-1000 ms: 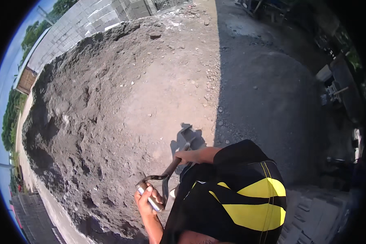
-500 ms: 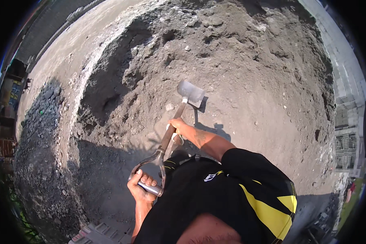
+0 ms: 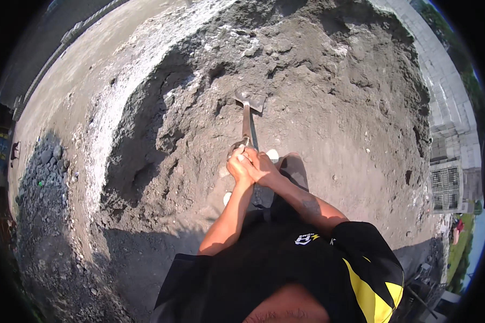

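Head view: both hands are closed and pressed together at the near end of the shovel (image 3: 246,121). The left hand (image 3: 239,167) curls around the grip, its thumb side up. The right hand (image 3: 262,168) lies against it from the right, fingers bent over the left hand and the grip; which fingertips touch the metal cannot be told. Neither hand is spread.

From the hands the shaft runs straight away, almost upright in view, to the blade (image 3: 249,101), which lies well ahead of the hands, against the soil (image 3: 328,134). How deep its edge sits cannot be seen. A thin shadow falls just right of the shaft.

Both forearms reach forward from the black shirt (image 3: 269,258), which has yellow patches at the right sleeve. A leg (image 3: 294,171) shows just right of the right hand.

Beyond the blade, rough, lumpy earth rises in a curved bank (image 3: 302,59). Far left lies a heap of stones (image 3: 48,161), partly shaded. At the right edge stand a block wall (image 3: 450,91) and, nearer, a grated panel (image 3: 446,185).
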Tool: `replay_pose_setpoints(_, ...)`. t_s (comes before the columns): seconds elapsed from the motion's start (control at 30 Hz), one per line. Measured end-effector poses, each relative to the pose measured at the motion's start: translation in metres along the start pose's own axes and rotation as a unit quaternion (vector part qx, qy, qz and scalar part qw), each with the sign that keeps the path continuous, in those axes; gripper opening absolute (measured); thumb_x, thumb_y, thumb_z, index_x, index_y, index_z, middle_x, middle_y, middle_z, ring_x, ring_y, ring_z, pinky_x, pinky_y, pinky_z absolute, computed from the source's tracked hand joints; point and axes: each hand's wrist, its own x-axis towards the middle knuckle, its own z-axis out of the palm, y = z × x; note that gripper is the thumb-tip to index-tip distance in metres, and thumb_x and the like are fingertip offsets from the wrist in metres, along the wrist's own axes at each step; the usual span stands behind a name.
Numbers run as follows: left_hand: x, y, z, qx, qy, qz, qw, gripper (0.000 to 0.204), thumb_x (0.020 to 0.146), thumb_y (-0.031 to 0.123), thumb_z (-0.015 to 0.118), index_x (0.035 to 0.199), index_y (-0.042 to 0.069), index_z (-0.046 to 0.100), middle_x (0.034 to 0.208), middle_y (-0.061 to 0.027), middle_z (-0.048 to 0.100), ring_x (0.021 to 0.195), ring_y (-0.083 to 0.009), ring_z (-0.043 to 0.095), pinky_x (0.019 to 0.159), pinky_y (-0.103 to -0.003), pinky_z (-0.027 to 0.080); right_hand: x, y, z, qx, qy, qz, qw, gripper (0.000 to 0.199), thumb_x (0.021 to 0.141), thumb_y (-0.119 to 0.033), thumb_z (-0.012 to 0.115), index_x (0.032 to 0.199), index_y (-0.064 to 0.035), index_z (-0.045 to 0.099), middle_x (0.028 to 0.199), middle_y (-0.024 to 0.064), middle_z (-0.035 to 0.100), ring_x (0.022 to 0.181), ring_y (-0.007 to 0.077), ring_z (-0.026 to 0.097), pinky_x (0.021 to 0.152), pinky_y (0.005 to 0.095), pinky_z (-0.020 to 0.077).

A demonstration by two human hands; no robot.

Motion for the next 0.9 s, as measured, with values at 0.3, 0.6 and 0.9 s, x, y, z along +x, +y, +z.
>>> replay_pose_setpoints(0.3, 0.043, 0.028, 0.091, -0.097, -0.125, -0.048, 0.986, 0.02, 0.081, 0.019, 0.05, 0.066, 0.006, 0.054, 0.064, -0.0028, 0.052, 0.057, -0.013, 0.051, 0.05, -0.024, 0.04, 0.087, -0.009, -0.052, 0.089, 0.102, -0.046, 0.99, 0.036, 0.086, -0.036, 0.044, 0.094, -0.0037, 0.058, 0.078, 0.019, 0.06, 0.073, 0.0339, 0.059, 0.063, 0.0377, 0.046)
replay_pose_setpoints(0.6, 0.133, 0.006, 0.069, -0.015, -0.078, 0.003, 0.997, 0.014, 0.075, 0.016, 0.048, 0.066, 0.006, 0.052, 0.068, -0.0063, 0.054, 0.061, -0.0203, 0.053, 0.056, -0.031, 0.044, 0.126, 0.038, -0.019, -0.034, 0.116, -0.069, 0.99, 0.034, 0.087, -0.033, 0.036, 0.098, -0.0063, 0.054, 0.078, 0.019, 0.059, 0.073, 0.0368, 0.057, 0.065, 0.0456, 0.0433)
replay_pose_setpoints(0.9, 0.127, 0.0, -0.07, 0.139, 0.102, -0.013, 0.985, 0.006, 0.069, 0.003, 0.053, 0.072, -0.001, 0.049, 0.065, -0.0104, 0.052, 0.054, -0.0229, 0.054, 0.052, -0.036, 0.051, -0.019, 0.069, 0.071, -0.144, 0.01, -0.067, 0.987, 0.049, 0.084, -0.032, 0.047, 0.124, -0.0074, 0.036, 0.127, 0.0177, 0.037, 0.11, 0.0333, 0.044, 0.085, 0.0463, 0.0329)
